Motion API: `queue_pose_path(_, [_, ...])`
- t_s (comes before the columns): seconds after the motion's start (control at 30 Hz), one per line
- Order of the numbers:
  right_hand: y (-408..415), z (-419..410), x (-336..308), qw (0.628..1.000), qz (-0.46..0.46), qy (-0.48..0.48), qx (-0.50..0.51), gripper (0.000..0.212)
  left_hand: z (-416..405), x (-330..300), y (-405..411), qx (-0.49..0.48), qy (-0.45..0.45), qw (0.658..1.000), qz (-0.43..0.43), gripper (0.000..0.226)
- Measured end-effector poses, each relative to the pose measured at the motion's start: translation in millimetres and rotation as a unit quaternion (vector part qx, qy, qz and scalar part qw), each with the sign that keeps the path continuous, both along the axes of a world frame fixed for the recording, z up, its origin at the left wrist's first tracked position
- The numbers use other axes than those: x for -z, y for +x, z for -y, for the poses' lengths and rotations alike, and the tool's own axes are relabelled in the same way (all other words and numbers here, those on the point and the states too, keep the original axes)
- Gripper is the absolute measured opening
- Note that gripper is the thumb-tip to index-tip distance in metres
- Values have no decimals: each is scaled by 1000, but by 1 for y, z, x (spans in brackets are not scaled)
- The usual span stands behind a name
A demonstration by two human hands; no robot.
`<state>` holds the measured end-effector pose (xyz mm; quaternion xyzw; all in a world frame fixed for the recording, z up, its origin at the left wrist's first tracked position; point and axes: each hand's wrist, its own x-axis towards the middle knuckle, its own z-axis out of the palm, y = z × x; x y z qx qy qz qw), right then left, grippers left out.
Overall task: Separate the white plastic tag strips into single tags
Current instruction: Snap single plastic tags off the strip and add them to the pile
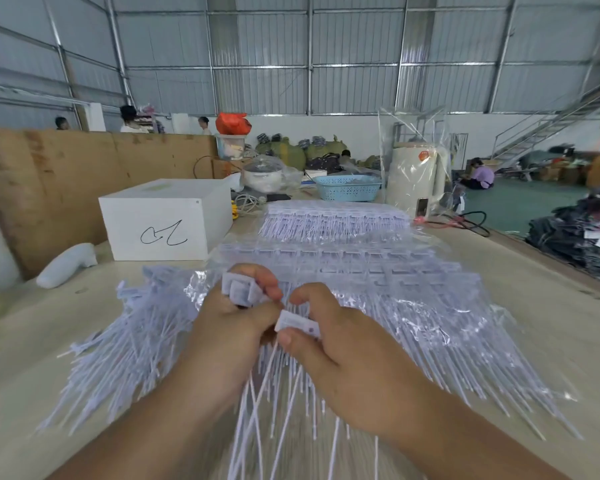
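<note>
Left hand (238, 322) curled round a bunch of white plastic tags (238, 289), freed ones gathered. Right hand (329, 344) pinching one white tag head (297, 323), seemingly snapping it loose.

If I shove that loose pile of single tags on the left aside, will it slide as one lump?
Probably not. The loose pile of single tags lies fanned in crossing directions, so it would likely scatter. Its thin tails look bendy and light, apt to snag on each other and skid on the smooth table.

left hand (234, 327): pinches tags (238, 289) | right hand (329, 337): pinches, seemingly, one tag (297, 323)
</note>
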<state>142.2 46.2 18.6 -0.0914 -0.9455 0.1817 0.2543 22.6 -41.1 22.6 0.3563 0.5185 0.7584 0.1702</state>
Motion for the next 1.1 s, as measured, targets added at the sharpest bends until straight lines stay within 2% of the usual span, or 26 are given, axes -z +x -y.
queue_pose_path(0.23, [-6, 6, 4, 996, -15, -80, -25, 31, 7, -1, -3, 110, -1, 989, 96, 18])
queue_pose_path(0.3, [-6, 6, 4, 989, -34, -141, -36, 24, 7, -1, -2, 130, 10, 989, 67, 15])
queue_pose_path(0.4, [-7, 6, 3, 979, -46, -194, -35, 16, 6, -1, -2, 134, 20, 990, 22, 26])
queue_pose_path(0.43, [-7, 5, 4, 978, -45, -202, -25, 20, 6, -1, -2, 125, 22, 992, 17, 29])
queue_pose_path(0.5, [-6, 4, 3, 978, -29, -206, 4, 37, 6, -1, -3, 103, 22, 994, 14, 32])
queue_pose_path(0.57, [-4, 2, 2, 976, -10, -219, 15, 43, 5, -1, -1, 93, 13, 996, 7, 32])
queue_pose_path(0.7, [-1, -1, -2, 976, -24, -218, -3, 35, 3, 2, 6, 110, -14, 993, 40, 27])
queue_pose_path(0.8, [0, 2, -4, 986, -9, -164, -2, 25, 2, 5, 12, 126, -64, 988, 54, 20])
queue_pose_path(0.87, [-1, 3, -3, 989, 13, -149, 5, 32, 0, 7, 13, 112, -91, 988, 47, 16])
queue_pose_path(0.93, [-2, 3, -1, 989, 22, -146, 13, 32, 0, 8, 12, 92, -107, 989, 38, 21])
queue_pose_path(1.0, [-2, 1, -1, 988, 30, -154, 10, 34, 0, 7, 9, 71, -109, 991, 44, 20])
queue_pose_path(1.07, [-1, -4, -2, 986, 44, -156, 25, 40, 1, 3, 5, 67, -94, 991, 64, 8])
queue_pose_path(1.1, [-1, -8, -2, 985, 46, -162, 36, 42, 2, 2, 1, 66, -92, 991, 71, 12])
